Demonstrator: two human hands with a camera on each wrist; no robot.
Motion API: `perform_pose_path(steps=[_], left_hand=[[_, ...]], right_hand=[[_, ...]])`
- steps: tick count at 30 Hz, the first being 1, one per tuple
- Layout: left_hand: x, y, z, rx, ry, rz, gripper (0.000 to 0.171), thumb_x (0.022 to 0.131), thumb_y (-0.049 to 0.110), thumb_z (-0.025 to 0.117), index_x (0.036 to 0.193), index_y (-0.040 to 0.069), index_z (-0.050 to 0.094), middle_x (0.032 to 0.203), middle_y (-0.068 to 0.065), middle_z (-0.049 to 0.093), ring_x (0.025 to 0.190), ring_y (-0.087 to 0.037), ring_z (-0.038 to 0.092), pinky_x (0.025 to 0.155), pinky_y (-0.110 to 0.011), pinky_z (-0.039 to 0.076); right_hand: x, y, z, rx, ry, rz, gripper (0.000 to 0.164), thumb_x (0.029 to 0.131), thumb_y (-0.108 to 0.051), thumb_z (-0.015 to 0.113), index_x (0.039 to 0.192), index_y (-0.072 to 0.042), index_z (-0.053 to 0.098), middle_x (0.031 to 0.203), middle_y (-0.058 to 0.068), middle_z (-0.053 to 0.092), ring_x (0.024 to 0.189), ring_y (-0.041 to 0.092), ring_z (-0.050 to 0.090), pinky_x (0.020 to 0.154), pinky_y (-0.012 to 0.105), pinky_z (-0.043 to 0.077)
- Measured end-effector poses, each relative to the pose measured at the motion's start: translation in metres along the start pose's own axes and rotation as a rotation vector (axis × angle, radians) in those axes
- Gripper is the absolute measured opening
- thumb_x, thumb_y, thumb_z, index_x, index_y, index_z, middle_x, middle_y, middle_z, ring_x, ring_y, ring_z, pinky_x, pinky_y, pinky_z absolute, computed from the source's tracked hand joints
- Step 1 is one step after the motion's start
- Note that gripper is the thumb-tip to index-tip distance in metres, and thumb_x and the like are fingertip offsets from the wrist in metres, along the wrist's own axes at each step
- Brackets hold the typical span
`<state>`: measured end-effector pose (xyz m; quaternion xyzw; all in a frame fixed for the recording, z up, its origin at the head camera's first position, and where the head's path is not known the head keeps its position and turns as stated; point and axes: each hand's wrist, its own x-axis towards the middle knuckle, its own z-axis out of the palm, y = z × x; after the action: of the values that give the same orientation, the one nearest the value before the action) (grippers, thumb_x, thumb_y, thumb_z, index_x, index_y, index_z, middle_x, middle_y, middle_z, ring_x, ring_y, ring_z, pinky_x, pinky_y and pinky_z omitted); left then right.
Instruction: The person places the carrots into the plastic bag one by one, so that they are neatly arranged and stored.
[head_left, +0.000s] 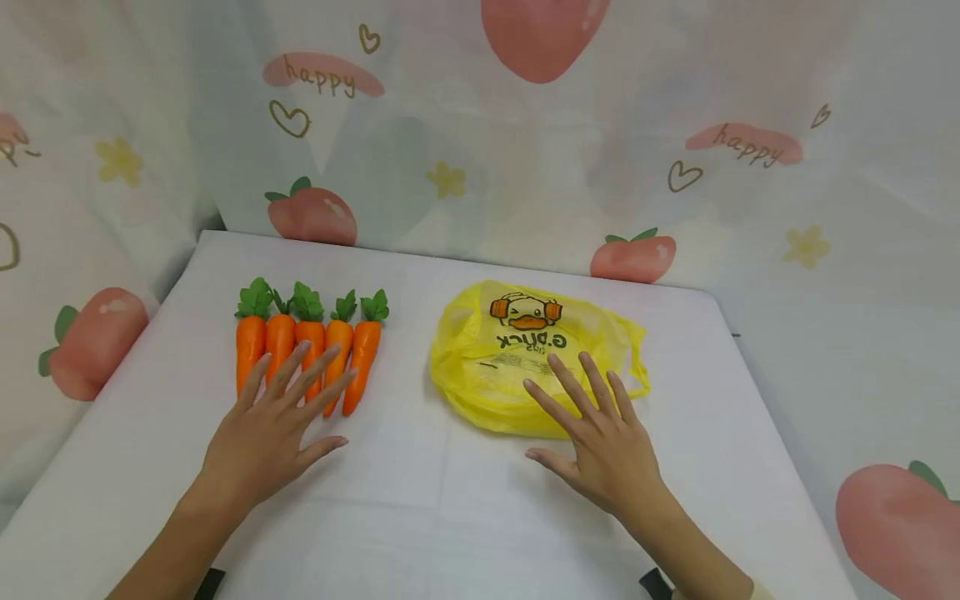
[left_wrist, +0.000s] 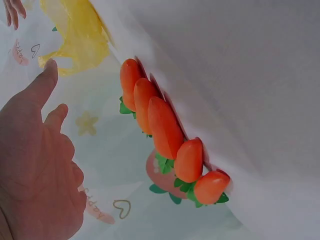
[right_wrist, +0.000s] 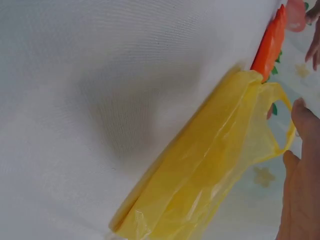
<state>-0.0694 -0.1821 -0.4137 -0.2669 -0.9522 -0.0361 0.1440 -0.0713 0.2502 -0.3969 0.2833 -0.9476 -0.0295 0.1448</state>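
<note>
Several orange carrots [head_left: 363,367] with green leafy tops lie side by side on the left of the white table. My left hand [head_left: 262,442] hovers in front of them with fingers spread, overlapping their lower ends in the head view; it holds nothing. In the left wrist view the carrots [left_wrist: 165,127] show tip-first beyond the hand [left_wrist: 40,165]. A yellow plastic bag [head_left: 472,358] with a duck print lies flat on the right. My right hand [head_left: 607,454], fingers spread and holding nothing, overlaps its near edge. The bag's handle loop [right_wrist: 287,130] shows in the right wrist view beside the hand [right_wrist: 305,170].
The white table [head_left: 390,533] carries the carrots and the bag. A pale curtain [head_left: 480,142] printed with peaches, hearts and flowers hangs behind the table's far edge and along its sides. Dark straps [head_left: 210,583] show at the wrists.
</note>
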Motion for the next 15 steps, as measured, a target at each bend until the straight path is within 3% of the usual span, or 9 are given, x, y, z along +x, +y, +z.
perform_pose_path(steps=[7, 15], left_hand=[[0.004, 0.001, 0.002, 0.022, -0.040, -0.006, 0.083, 0.100, 0.077, 0.023, 0.161, 0.022, 0.041, 0.171, -0.008, 0.017, 0.157, -0.032, 0.001, 0.122, -0.057, 0.000], [0.017, 0.009, 0.000, 0.011, -0.091, -0.030, 0.083, 0.096, 0.063, 0.059, 0.164, 0.022, 0.033, 0.173, -0.006, 0.004, 0.157, -0.033, 0.000, 0.122, -0.055, -0.003]], right_hand=[[-0.003, 0.001, 0.002, 0.016, -0.001, 0.041, 0.081, 0.099, -0.078, 0.021, 0.163, -0.029, 0.034, 0.172, 0.007, 0.009, 0.156, 0.037, -0.002, 0.122, 0.059, 0.003], [0.000, 0.002, 0.003, 0.021, -0.018, 0.080, 0.081, 0.100, -0.077, 0.019, 0.163, -0.029, 0.031, 0.173, 0.007, 0.002, 0.156, 0.037, -0.007, 0.122, 0.058, 0.000]])
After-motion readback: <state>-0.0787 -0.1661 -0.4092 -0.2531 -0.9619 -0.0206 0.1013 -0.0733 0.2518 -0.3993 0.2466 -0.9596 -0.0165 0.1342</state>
